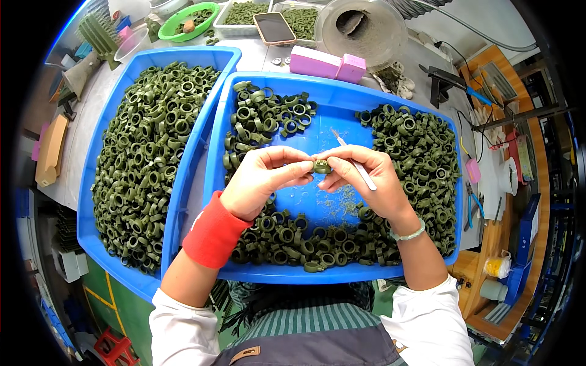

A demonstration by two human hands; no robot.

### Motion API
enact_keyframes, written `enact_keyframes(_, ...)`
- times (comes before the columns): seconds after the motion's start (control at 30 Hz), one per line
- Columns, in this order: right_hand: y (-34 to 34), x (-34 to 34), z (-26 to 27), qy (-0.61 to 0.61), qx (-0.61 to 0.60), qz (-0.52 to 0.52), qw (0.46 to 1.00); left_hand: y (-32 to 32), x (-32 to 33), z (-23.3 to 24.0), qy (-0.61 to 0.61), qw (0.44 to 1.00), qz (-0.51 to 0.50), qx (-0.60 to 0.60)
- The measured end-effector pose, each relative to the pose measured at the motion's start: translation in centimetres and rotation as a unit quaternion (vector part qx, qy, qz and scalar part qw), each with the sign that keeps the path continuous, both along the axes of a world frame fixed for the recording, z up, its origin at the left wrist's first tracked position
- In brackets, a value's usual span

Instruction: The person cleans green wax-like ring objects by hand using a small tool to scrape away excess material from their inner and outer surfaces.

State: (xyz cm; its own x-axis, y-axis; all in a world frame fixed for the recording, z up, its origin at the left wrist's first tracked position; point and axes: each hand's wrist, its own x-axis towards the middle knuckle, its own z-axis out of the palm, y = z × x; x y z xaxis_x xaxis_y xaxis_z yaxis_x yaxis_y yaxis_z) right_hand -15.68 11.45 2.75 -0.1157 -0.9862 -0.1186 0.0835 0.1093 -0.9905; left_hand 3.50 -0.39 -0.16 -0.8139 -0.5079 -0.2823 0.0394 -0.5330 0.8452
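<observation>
A small dark green wax ring (pixel 322 167) is pinched between the fingertips of both hands, above a blue plastic tray (pixel 284 276). My left hand (pixel 270 176), below which sits a red wristband, grips the ring's left side. Its right side is held by my right hand (pixel 366 176), which also carries a slim metal scalpel-like knife (pixel 364 174) tucked across the fingers, its tip pointing away from me. Similar rings (pixel 412 151) lie heaped along the right, near and far-left parts of the tray. Fine green shavings (pixel 341 203) are scattered on the tray floor beneath my hands.
A second blue tray (pixel 98 151) full of rings stands at left. Behind are pink blocks (pixel 316 62), a smartphone (pixel 274 28), a green basin (pixel 190 20) and a round clear container (pixel 366 41). A soldering-type tool (pixel 476 94) and blue-handled pliers (pixel 474 206) lie at right.
</observation>
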Motion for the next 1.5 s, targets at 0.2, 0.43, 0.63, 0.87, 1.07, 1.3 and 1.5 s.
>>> enact_keyframes(0.2,0.0,-0.3,-0.9,0.027,-0.008,-0.017,0.999,-0.1,-0.1,0.2,0.002,0.998,-0.012,0.061)
enact_keyframes(0.43,-0.4,0.0,-0.6,-0.006,0.019,-0.095,0.995,-0.5,0.2,-0.3,0.020,0.995,0.003,0.102)
enact_keyframes(0.63,-0.3,0.3,-2.1,0.030,-0.053,-0.049,0.997,0.0,-0.3,0.1,0.052,0.997,0.041,0.049)
enact_keyframes(0.87,-0.6,0.8,-1.2,-0.006,-0.069,-0.084,0.994,0.4,-0.6,-0.3,0.053,0.977,0.081,-0.190)
enact_keyframes(1.07,-0.5,0.8,-2.1,0.045,-0.071,-0.076,0.994,0.6,-0.8,-0.4,0.028,0.972,0.076,-0.219)
enact_keyframes(1.3,-0.5,-0.1,-0.2,0.172,-0.090,-0.120,0.974,0.3,-0.5,0.1,0.015,0.980,0.067,-0.186)
enact_keyframes(1.5,0.3,-2.0,0.9,0.105,-0.119,-0.077,0.984,0.0,-0.3,0.4,0.019,0.982,0.089,-0.164)
